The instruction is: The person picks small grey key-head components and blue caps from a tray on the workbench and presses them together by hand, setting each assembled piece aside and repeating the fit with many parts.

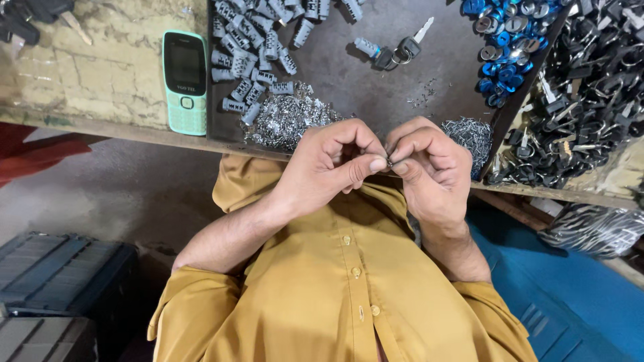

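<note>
The lock cylinders (249, 57) look like dull grey metal; the heap of small springs (285, 121) glints bright and shiny; the tray (376, 87) is dark matt sheet; the phone (184, 82) is smooth mint plastic; the shirt (335, 288) is soft mustard cloth; the counter (100, 67) is rough, cracked and worn.

a: what colour is the phone (184, 82)?
b: mint green, with a black screen and pale keys.
a: and the tray (376, 70)?
b: dark grey, scuffed. the lock cylinders (251, 57) on it are silver-grey and ribbed, and the heap of small plates (285, 121) is bright silver.
a: the caps (503, 40)?
b: blue with silver faces. the keys (590, 87) beside them have black heads.
a: the shirt (335, 288)?
b: mustard yellow with matching buttons. the worktop (100, 74) is a cracked, dirty cream.
</note>
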Available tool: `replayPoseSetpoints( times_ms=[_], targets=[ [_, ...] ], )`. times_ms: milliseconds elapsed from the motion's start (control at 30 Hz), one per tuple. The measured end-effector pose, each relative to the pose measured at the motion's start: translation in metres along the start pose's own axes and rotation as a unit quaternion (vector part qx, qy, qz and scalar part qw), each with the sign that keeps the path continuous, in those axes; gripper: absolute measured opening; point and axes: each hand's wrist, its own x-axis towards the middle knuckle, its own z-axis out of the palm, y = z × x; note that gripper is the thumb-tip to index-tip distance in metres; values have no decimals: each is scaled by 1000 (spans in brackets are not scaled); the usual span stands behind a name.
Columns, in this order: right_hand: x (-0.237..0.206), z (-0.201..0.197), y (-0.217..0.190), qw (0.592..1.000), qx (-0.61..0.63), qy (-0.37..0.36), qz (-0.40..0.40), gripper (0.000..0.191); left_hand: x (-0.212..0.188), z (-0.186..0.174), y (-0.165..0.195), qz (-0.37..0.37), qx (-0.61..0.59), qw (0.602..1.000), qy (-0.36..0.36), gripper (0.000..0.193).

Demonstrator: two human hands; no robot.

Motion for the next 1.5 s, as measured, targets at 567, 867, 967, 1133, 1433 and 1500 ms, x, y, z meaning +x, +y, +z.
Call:
replayPoseSetpoints(
  times_ms=[567, 867, 967, 1133, 1433, 1500],
  targets=[
    [7, -25, -55, 872, -477, 109, -1, 31, 5, 8, -6, 19, 48, 999, 15, 4],
    [-33, -76, -37, 755, -646, 109, -42, 21, 14, 9, -17, 19, 62, 998, -2, 3],
    [-37, -83, -40, 805, -559, 190, 52, 18, 13, 13, -15, 20, 147, 989, 18, 5],
    [-31, -81, -40, 735, -670, 69, -76, 26, 12, 16, -15, 33, 141, 989, 22, 7],
    [-42, -102, -40, 815, -568, 104, -52, 15, 12, 16, -21, 52, 197, 979, 22, 9],
    [-42, -104, -37, 819, -561, 108, -57, 15, 13, 17, -20, 54, 199, 978, 21, 8]
  ],
)
